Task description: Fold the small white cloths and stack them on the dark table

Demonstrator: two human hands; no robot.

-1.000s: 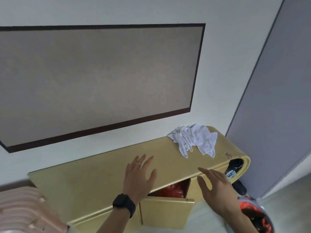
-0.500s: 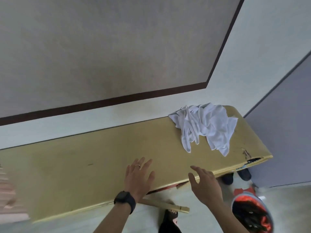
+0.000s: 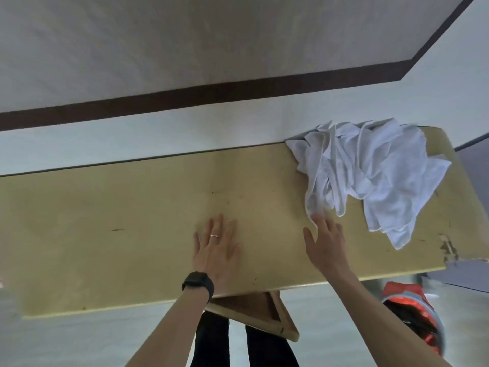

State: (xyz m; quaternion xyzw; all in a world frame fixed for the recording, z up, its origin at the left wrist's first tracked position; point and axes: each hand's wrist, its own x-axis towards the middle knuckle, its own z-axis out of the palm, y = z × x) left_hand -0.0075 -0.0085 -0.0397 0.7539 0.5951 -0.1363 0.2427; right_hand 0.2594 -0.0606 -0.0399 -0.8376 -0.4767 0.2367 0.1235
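Observation:
A crumpled heap of white cloths (image 3: 370, 178) lies at the right end of a yellowish cabinet top (image 3: 132, 221), against the wall. My right hand (image 3: 326, 242) is flat and spread over the top, its fingertips reaching the lowest hanging corner of the heap; whether they touch it is blurred. My left hand (image 3: 217, 247), with a ring and a black watch on the wrist, is spread flat over the middle of the top and holds nothing. No dark table is in view.
A cabinet door (image 3: 259, 316) stands ajar below the front edge, above my dark-clad legs. A red and black helmet-like object (image 3: 415, 321) sits on the floor at the right. A dark-framed panel (image 3: 185, 49) hangs on the wall behind.
The view has tilted down and closed in on the cabinet top. Both hands have moved forward over it, the right one reaching the lower corner of the cloth heap.

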